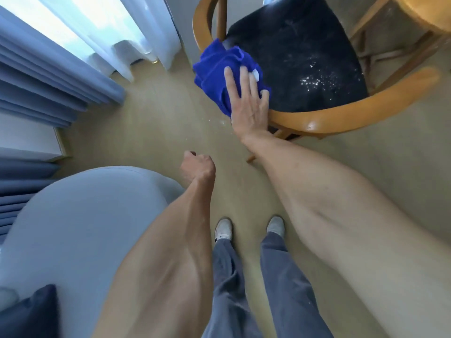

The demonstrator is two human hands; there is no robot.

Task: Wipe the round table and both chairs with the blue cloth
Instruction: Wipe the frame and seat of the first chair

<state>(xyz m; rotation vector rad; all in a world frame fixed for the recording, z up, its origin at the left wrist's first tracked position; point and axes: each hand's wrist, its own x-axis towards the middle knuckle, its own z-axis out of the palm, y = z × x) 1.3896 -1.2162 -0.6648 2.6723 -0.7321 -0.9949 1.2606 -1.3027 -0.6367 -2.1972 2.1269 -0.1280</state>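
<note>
Right hand [249,103] flat, pressing blue cloth [214,71] onto black chair seat [305,57]; left hand [197,167] clenched, holding nothing, near floor.

Open wooden floor [156,132] lies between a pale sofa [80,215] at lower left and a chair [341,118] at upper right. The chair's curved wooden armrest rings its dark seat [305,57]. Curtains [48,69] block the far left; the counter [424,13] edges the top right.

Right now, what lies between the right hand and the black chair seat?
The blue cloth, bunched under the right hand, which presses it flat-palmed onto the seat's near edge, in the head view.
</note>
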